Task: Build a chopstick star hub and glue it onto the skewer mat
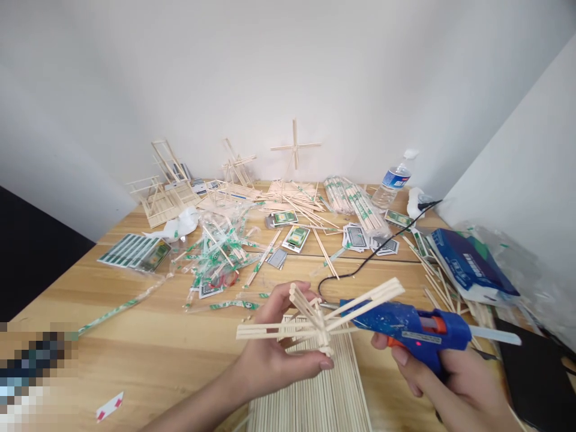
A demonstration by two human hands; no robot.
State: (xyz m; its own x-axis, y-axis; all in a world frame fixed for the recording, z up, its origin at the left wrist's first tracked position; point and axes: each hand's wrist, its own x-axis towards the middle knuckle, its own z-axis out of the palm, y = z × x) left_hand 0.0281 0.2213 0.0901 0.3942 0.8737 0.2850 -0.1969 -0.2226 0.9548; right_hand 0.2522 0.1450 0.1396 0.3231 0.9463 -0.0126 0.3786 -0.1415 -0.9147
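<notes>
My left hand [274, 348] grips a hub of wooden chopsticks [321, 327], thumb below and fingers behind, with paired sticks fanning out to both sides. In my right hand [454, 378] is a blue hot glue gun [405, 324], its orange trigger under my fingers and a small red light lit. The gun's nozzle points left, close to the hub; whether it touches is hidden by the sticks. A pale glue stick [495, 334] juts from the gun's back end. Beneath both lies a flat panel of chopsticks [315, 396] set side by side.
A heap of green-printed wrappers [225, 246] lies left of centre. Stick structures [171, 192] and a stick cross [295, 146] stand at the back. Bundled chopsticks [360, 201], a water bottle [393, 180] and a blue bag [472, 264] line the right. A black cord [360, 267] crosses the table.
</notes>
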